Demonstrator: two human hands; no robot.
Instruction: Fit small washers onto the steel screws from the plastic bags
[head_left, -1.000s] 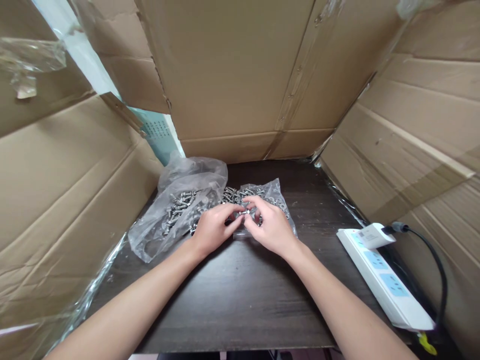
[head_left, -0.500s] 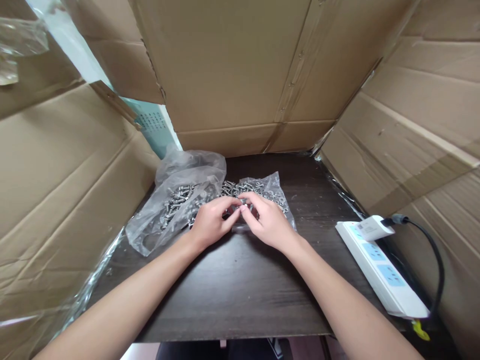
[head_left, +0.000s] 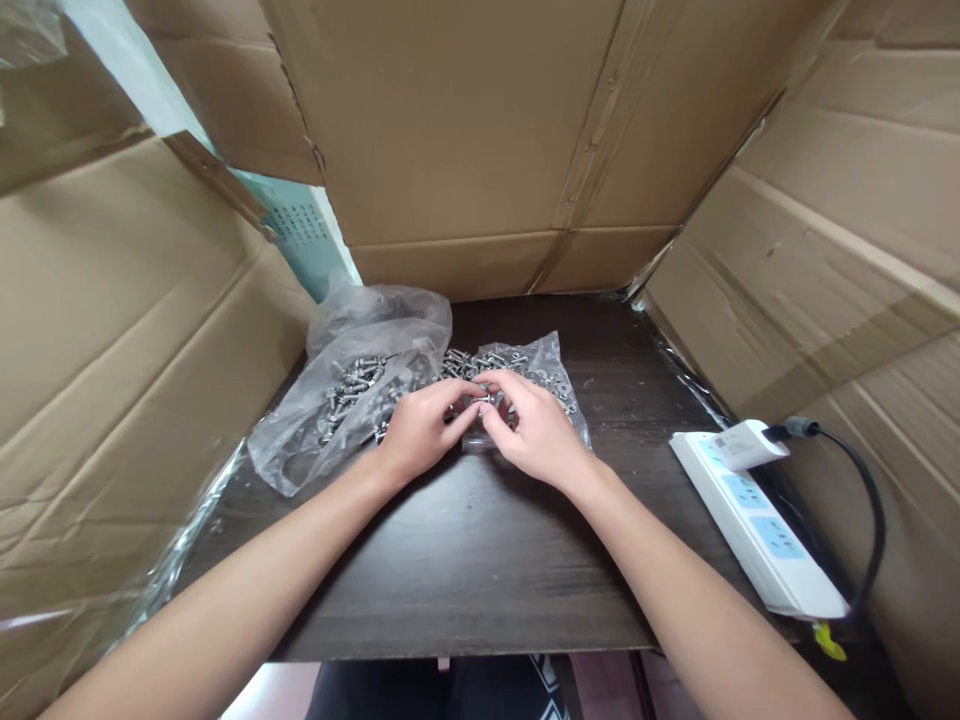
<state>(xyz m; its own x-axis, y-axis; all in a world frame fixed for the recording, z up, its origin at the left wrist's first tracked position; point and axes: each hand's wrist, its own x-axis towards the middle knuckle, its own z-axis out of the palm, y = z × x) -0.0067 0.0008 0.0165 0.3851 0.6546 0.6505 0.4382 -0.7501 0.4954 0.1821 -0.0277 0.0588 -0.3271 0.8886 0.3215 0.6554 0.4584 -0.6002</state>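
Fingertips of my left hand (head_left: 426,428) and my right hand (head_left: 534,432) meet in front of me, both pinched around a small metal bolt (head_left: 484,399). Much of the bolt is covered by the fingers, and whether a nut sits on it is too small to tell. To the left, a large clear plastic bag (head_left: 289,440) lies open with several bolts (head_left: 352,390) in it. Behind and right of my hands is a flatter clear bag (head_left: 547,350) with loose bolts, nuts and washers (head_left: 556,385).
The dark wooden table (head_left: 465,560) is enclosed by cardboard walls (head_left: 465,130). On the right lies a white power strip (head_left: 757,540) with a white plug-in adapter (head_left: 739,445) and a black cable (head_left: 874,500).
My fingers have shifted slightly around the bolt, and more of it shows between them. The whole view has tilted a little, so things appear slightly higher.
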